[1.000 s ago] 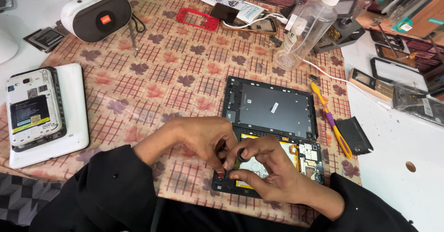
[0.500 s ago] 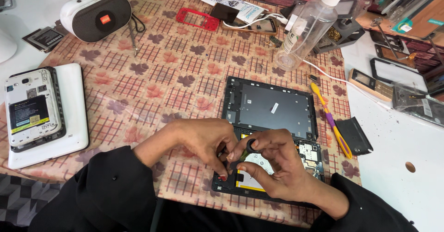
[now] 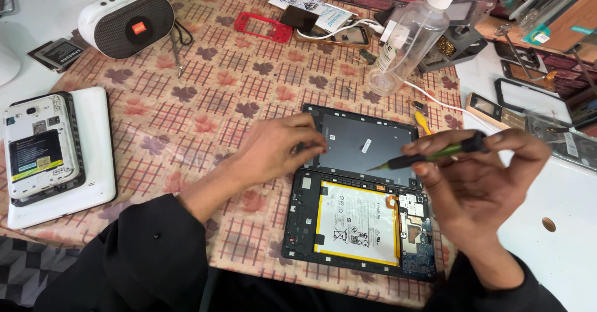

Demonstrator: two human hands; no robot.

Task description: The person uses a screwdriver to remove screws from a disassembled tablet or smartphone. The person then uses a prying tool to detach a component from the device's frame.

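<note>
A worktop covered by a patterned cloth is seen, and an opened tablet is laid flat on it near the front edge, its battery and circuit board exposed. The tablet is judged thin, light and fragile; it is best steadied by the frame edges, clear of the soft battery. The left hand is rested on the tablet's upper left edge, fingers curled down onto it, nothing enclosed. A slim green-and-black tool is pinched in the right hand, grip clenched round the shaft, tip held just above the dark panel.
</note>
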